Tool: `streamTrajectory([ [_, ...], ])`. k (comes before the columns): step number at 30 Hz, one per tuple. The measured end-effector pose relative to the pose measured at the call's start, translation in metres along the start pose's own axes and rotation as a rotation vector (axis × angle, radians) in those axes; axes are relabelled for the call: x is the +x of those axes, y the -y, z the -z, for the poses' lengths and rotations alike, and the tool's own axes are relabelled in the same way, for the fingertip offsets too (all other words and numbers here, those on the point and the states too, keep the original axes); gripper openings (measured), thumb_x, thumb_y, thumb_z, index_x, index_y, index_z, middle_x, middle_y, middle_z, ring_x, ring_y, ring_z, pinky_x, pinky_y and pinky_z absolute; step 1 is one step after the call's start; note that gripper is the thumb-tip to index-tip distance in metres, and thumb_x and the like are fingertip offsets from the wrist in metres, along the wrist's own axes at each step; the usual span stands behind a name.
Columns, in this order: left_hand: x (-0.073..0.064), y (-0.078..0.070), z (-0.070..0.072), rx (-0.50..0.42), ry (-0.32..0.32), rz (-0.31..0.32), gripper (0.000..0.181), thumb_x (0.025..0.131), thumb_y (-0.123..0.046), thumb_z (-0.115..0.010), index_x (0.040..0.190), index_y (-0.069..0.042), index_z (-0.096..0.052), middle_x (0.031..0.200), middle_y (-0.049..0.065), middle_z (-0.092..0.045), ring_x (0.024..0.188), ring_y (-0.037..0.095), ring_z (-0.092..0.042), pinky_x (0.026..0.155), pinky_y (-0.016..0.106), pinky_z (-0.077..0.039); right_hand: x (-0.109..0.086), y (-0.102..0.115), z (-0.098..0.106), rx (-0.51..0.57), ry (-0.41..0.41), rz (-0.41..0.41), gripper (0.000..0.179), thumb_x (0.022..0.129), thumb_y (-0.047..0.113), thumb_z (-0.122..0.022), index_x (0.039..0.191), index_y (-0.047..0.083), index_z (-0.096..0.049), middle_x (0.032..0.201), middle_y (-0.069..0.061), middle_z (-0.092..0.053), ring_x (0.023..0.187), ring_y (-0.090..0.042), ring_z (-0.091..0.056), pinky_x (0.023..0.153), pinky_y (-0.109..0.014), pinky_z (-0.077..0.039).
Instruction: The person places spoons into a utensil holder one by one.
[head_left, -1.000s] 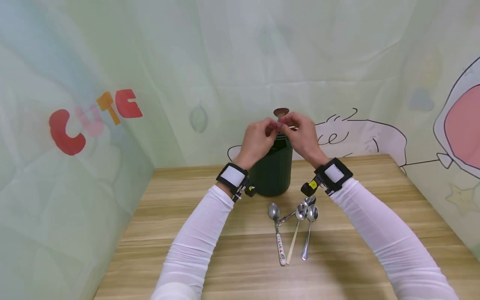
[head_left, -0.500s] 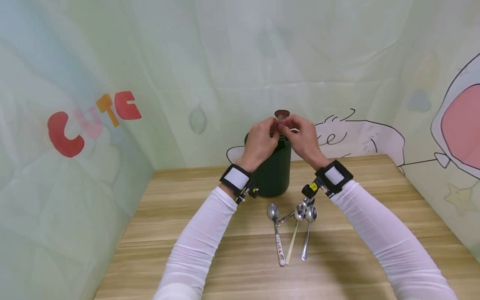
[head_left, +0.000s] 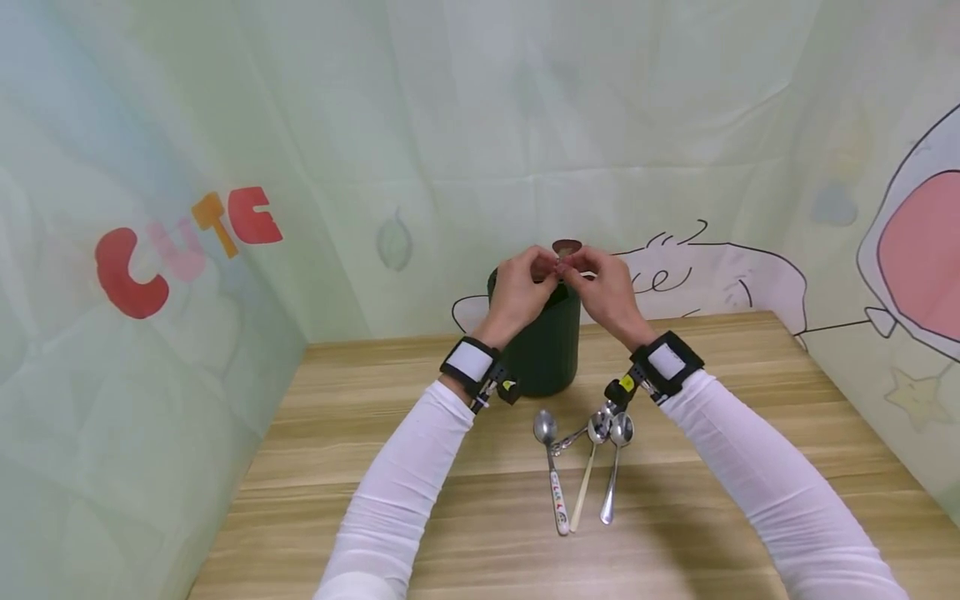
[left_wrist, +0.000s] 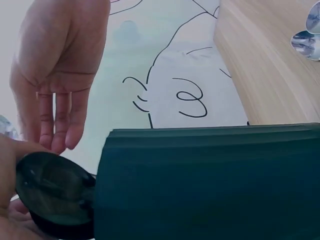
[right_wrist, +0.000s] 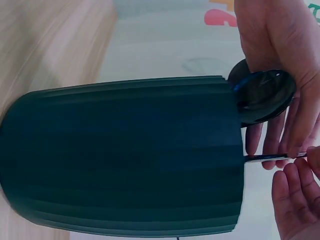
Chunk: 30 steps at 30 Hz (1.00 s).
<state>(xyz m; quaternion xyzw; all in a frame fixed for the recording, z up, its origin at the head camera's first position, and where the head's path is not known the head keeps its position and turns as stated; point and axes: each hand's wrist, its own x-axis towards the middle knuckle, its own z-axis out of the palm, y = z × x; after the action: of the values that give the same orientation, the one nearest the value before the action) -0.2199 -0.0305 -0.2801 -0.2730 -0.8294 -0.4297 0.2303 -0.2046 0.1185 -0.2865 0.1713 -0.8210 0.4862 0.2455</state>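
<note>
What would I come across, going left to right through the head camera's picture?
The letters CUTE, left white sleeve, spoon with printed handle, cream-handled spoon, plain silver spoon, right white sleeve, pink balloon drawing.

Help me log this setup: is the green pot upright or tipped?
Upright. In the head view, the green pot stands with its base on the wooden table and its dark opening facing up.

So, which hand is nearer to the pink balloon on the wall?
Right: the right hand is left of the pink balloon; the left hand is farther left.
</note>
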Motion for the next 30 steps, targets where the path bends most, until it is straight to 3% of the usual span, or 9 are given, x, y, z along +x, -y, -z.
streamTrajectory([
  [8,-0.005,-0.001,0.003,-0.004,0.032,0.032,0.013,0.088,-0.011,-0.058,0.100,-0.010,-0.062,0.091,0.000,-0.066,0.079,0.004,-0.058,0.071,0.023,-0.049,-0.003,-0.005,-0.003,0.012,0.025,-0.014,0.012,0.091,0.022,-0.060,0.096,0.012,-0.062,0.092,-0.002,-0.062,0.087,-0.012,-0.057,0.081,-0.038,-0.050],
  [16,-0.011,-0.007,0.007,0.040,0.110,0.079,0.020,0.091,-0.013,-0.051,0.107,-0.008,-0.062,0.087,0.001,-0.063,0.060,0.011,-0.052,0.050,0.026,-0.041,-0.008,-0.011,-0.006,-0.052,0.039,-0.022,0.008,0.090,0.018,-0.060,0.093,0.011,-0.061,0.090,-0.005,-0.063,0.082,-0.015,-0.056,0.076,-0.038,-0.051],
  [23,-0.015,-0.009,0.006,0.046,0.164,0.120,0.026,0.092,-0.015,-0.049,0.115,-0.006,-0.057,0.091,0.001,-0.064,0.063,0.011,-0.053,0.052,0.026,-0.041,-0.010,-0.017,-0.009,-0.104,0.015,0.015,0.006,0.088,0.015,-0.063,0.088,0.009,-0.062,0.087,-0.007,-0.065,0.085,-0.019,-0.057,0.077,-0.042,-0.047],
  [30,-0.017,-0.006,0.003,0.075,0.207,0.175,0.032,0.092,-0.016,-0.045,0.121,-0.007,-0.054,0.068,0.000,-0.056,0.052,0.014,-0.048,0.049,0.027,-0.034,-0.013,-0.023,-0.011,-0.192,0.029,0.028,0.007,0.085,0.013,-0.066,0.088,0.007,-0.066,0.096,-0.010,-0.062,0.094,-0.025,-0.053,0.082,-0.045,-0.042],
])
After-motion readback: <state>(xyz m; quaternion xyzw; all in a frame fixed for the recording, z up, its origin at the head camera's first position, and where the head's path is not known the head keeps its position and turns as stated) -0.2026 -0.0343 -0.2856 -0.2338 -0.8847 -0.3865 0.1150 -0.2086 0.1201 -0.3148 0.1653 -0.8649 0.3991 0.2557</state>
